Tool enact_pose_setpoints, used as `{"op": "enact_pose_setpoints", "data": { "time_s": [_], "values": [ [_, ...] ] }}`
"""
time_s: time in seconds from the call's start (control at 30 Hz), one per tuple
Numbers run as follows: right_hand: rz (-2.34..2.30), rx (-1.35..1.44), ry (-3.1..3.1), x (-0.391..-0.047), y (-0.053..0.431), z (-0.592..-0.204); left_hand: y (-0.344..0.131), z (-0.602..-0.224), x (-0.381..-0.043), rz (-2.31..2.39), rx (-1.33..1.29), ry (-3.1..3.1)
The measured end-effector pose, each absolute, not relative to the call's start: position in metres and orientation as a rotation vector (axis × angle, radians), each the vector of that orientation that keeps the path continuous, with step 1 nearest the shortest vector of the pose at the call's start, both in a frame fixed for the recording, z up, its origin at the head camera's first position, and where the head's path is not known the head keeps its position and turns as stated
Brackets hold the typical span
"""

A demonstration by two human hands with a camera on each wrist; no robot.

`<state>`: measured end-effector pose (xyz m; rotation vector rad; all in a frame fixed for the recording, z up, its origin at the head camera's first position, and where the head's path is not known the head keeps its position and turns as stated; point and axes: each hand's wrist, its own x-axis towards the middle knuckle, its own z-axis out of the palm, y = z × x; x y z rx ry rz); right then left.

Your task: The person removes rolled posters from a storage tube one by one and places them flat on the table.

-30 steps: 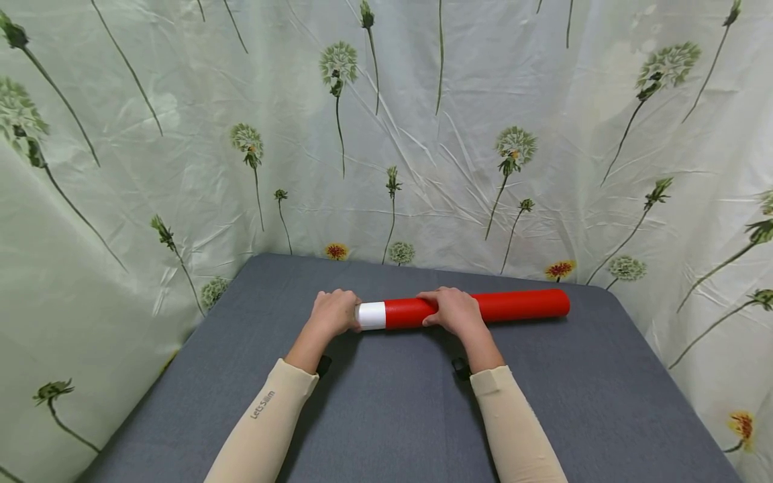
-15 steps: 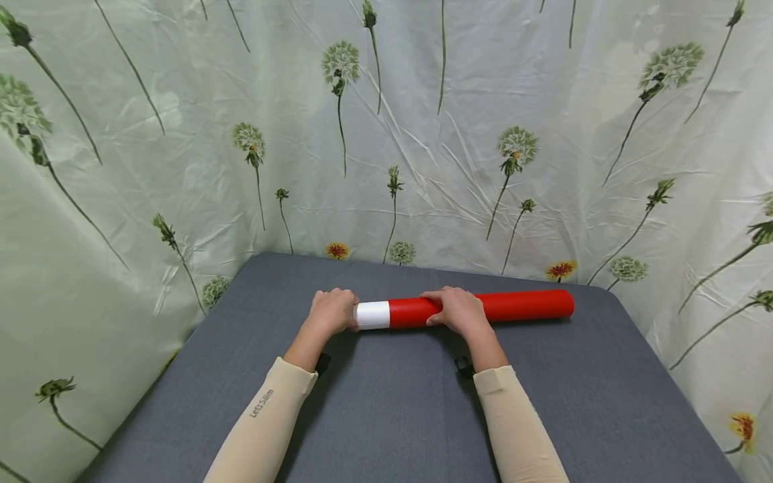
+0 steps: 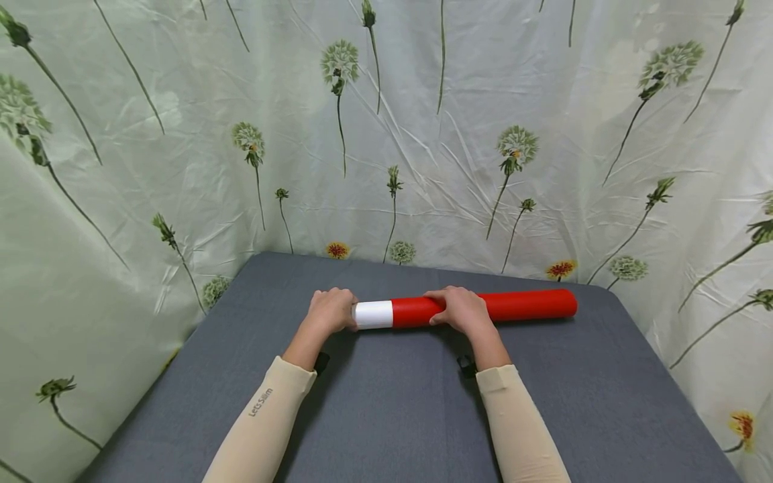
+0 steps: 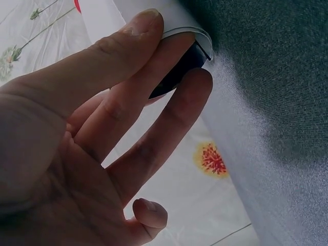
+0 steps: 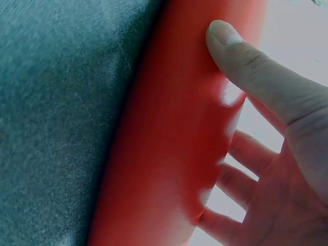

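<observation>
A grey table [image 3: 386, 416] is backed by a flowered curtain [image 3: 181, 134]. Across its centre a red tube [image 3: 519, 304] lies – its white inner tube [image 3: 373, 314] protruding toward 9 o'clock. The white end is gripped by the left hand [image 3: 331, 311]; the red middle is clasped by the right hand [image 3: 464, 310].

Makeshift recording booth: floral curtain [image 3: 423, 134] enclosing grey table [image 3: 392, 416].

Both hands curled, left hand [image 3: 331, 310] and right hand [image 3: 462, 310] level, forearms stretched forward in beige sleeves.
</observation>
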<state>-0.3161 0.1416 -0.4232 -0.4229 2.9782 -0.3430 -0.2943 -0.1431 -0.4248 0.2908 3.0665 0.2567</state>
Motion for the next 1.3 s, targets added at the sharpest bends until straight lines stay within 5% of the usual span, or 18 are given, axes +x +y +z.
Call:
{"op": "enact_pose_setpoints", "data": {
  "time_s": [1.3],
  "values": [
    [-0.3,-0.457,2.997,-0.317,0.164,-0.424,-0.157,-0.429,-0.291,0.212,0.38,3.119]
  ]
}}
